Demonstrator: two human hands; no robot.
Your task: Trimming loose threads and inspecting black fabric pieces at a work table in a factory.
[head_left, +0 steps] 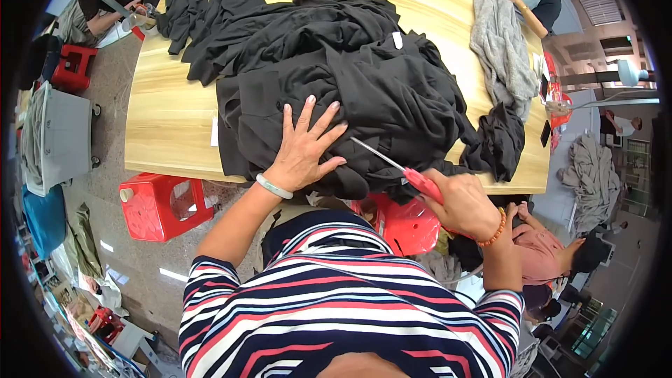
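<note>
A large heap of black garments [392, 98] lies on the near part of the wooden table in front of me. My left hand [302, 150] rests flat on the cloth, fingers spread, with a pale bangle at the wrist. In my right hand [465, 203] is a pair of red-handled scissors [379, 154], gripped by the handle. The slim metal blades point up and left, and their tip meets the black fabric just right of my left fingertips. The blades look closed. My right fingers partly hide the handle. A small white tag [397, 40] shows on the heap.
Grey knit garments [500, 42] drape along the table's [168, 126] right side, with a small black bundle [500, 141] nearby. A red stool [157, 206] stands at the left front, and a white wheeled bin [66, 136] beyond it. Other people sit at the far corners and lower right.
</note>
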